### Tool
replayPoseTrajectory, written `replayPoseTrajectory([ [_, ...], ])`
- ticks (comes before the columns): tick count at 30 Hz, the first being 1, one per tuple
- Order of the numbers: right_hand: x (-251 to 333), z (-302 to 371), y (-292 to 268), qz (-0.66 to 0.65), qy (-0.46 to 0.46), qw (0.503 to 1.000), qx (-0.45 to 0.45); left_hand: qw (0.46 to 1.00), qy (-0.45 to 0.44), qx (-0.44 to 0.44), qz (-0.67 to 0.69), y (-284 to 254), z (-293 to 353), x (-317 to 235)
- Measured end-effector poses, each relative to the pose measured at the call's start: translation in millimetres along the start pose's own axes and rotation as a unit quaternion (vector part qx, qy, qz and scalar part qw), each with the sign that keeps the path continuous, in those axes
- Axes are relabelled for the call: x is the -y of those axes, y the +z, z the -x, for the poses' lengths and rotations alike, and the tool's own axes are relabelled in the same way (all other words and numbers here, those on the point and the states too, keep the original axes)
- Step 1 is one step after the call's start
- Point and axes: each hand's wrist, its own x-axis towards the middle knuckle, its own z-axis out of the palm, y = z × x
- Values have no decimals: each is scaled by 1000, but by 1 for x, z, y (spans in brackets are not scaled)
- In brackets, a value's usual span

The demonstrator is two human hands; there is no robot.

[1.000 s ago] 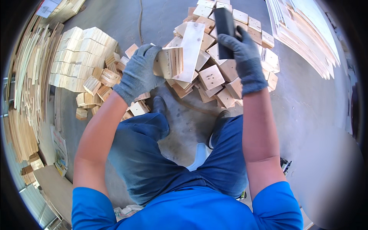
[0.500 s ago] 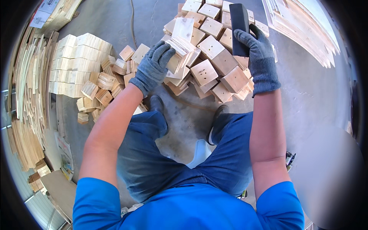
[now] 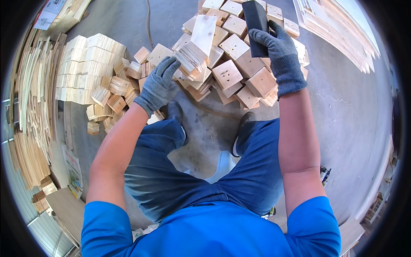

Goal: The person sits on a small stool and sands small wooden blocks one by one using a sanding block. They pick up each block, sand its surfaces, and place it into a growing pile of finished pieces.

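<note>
In my right gloved hand [image 3: 280, 53] is a long black rectangular block [image 3: 256, 32], gripped with the thumb across its face, above the right of the pile. My left gloved hand [image 3: 159, 83] is at the left end of a layered wooden block [image 3: 192, 58]; its fingers are curled against that end, and the thumb is hidden. A pale flat board [image 3: 204, 32] lies just beyond the layered block. Around and beneath them spreads a pile of wooden blocks [image 3: 233, 46], several with small dark holes in their faces.
Neatly stacked pale wood pieces [image 3: 87, 70] stand at the left, with loose blocks [image 3: 115, 103] beside them. Long thin strips [image 3: 36, 85] line the far left. Flat boards [image 3: 336, 36] lie at the far right. A hose [image 3: 148, 23] runs over the concrete floor [image 3: 334, 111].
My left hand has moved left and nearer to me, and the layered block has shifted left and turned. My right hand has brought the black block slightly left and tilted it.
</note>
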Motion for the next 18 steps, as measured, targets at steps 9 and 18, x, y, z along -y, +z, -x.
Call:
replayPoseTrajectory([
  [9,-6,15,41,172,-31,983,65,878,-363,-165,264,65,0,-28],
  [18,-17,47,67,301,-114,938,126,882,-370,-157,245,79,-21,-22],
])
